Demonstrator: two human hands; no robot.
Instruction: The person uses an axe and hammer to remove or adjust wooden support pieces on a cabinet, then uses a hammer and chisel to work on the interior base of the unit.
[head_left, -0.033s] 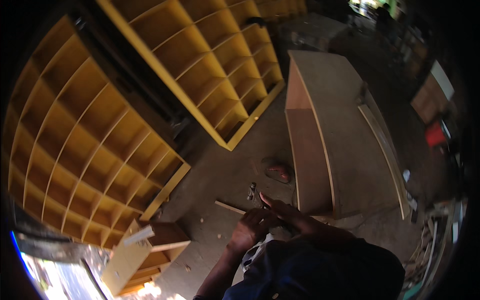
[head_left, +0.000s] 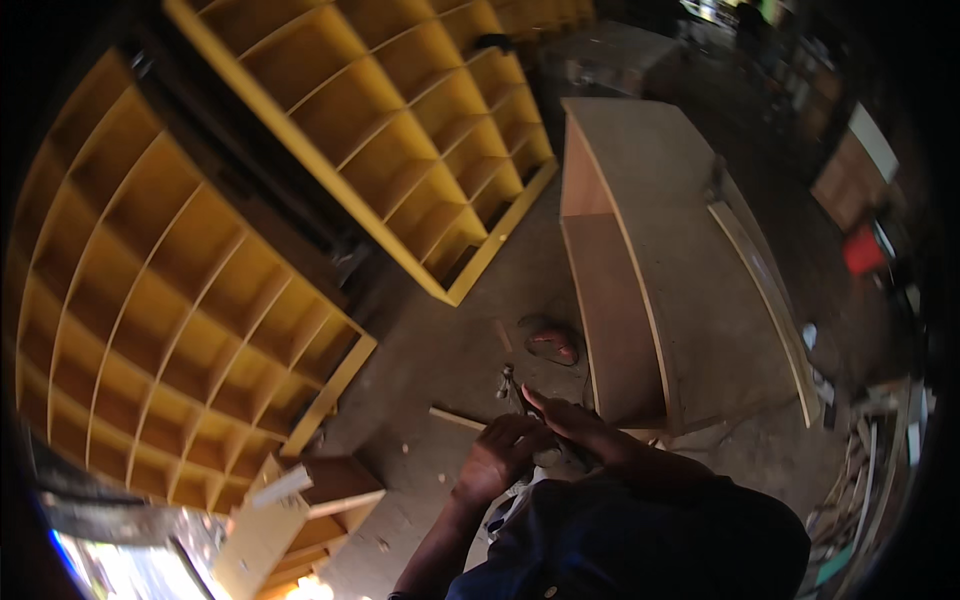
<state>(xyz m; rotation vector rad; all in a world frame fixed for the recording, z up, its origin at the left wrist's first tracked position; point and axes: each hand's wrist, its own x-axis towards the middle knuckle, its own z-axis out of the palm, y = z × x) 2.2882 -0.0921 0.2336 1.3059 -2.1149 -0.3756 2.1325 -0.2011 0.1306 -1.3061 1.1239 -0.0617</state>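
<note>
Low in the centre, my right hand point(head_left: 580, 430) is closed round a hammer point(head_left: 510, 385), its metal head pointing away from me and its thumb along the handle. My left hand point(head_left: 500, 455) is beside it with fingers curled against the handle area; what they grip is hidden. A thin wooden strip point(head_left: 455, 418) runs behind my left fingers; I cannot tell whether they touch it. Just beyond the hammer, a red and dark coiled item point(head_left: 560, 347) lies on the floor beside an unpainted plywood cabinet point(head_left: 680, 300) with a loose batten point(head_left: 770, 300) on top.
Two yellow cubby shelving units point(head_left: 420, 120) point(head_left: 190, 250) stand ahead and left. A small wooden cabinet point(head_left: 250, 540) sits at lower left. To the right are a red container point(head_left: 862, 250), leaning boards point(head_left: 840, 185) and piled offcuts point(head_left: 870, 470). Dark shapes crowd the far background.
The whole view has shifted slightly, with the plywood cabinet and right-side items a little further left. Both hands and the hammer keep nearly the same pose.
</note>
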